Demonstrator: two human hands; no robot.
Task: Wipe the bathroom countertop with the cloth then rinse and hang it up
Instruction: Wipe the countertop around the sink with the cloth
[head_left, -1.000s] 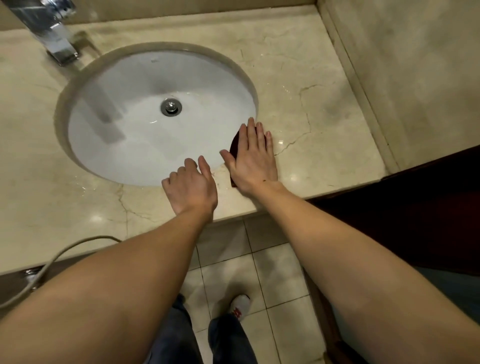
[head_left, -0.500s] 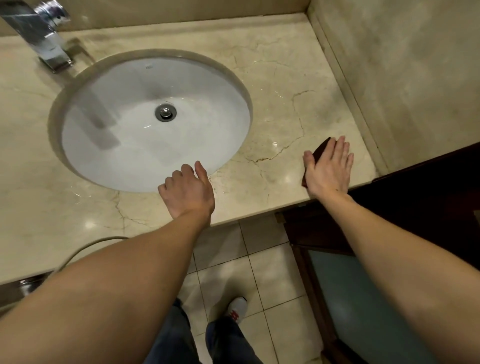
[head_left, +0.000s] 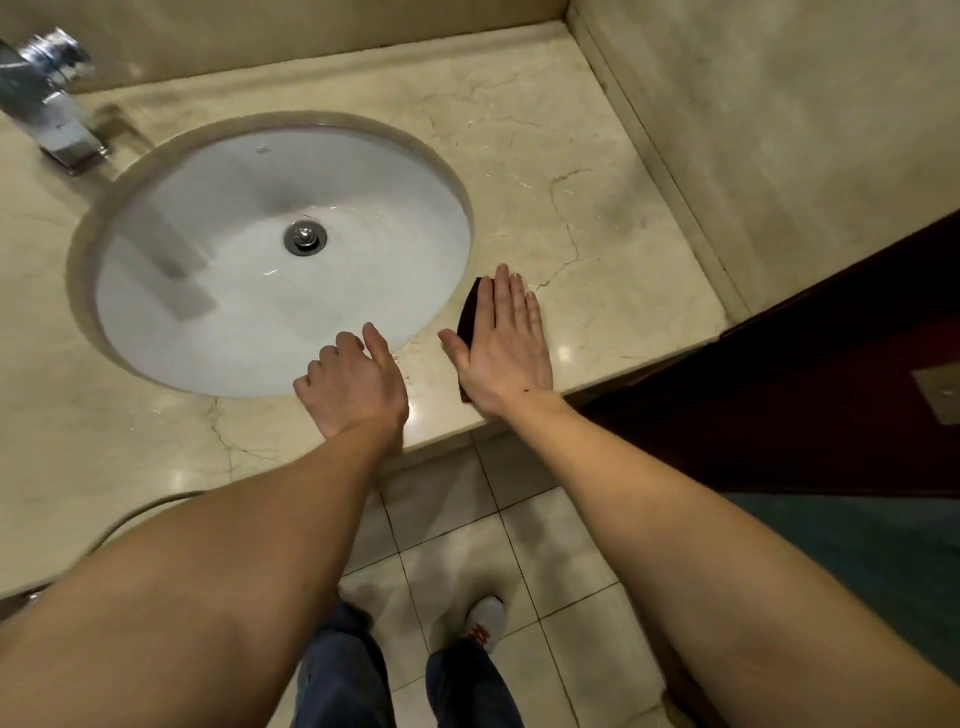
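A dark maroon cloth lies flat on the beige marble countertop, just right of the white oval sink. My right hand presses on it with a flat palm and straight fingers, so only the cloth's left edge shows. My left hand rests on the counter's front strip at the sink's rim, fingers curled over the rim, holding nothing.
A chrome faucet stands at the back left. A marble wall closes the counter on the right, with a dark wooden door below it. A grey hose hangs under the counter. Tiled floor and my shoes are below.
My right hand slid the cloth to the counter's right front corner, then back left to the sink's edge. The left hand stayed at the rim.
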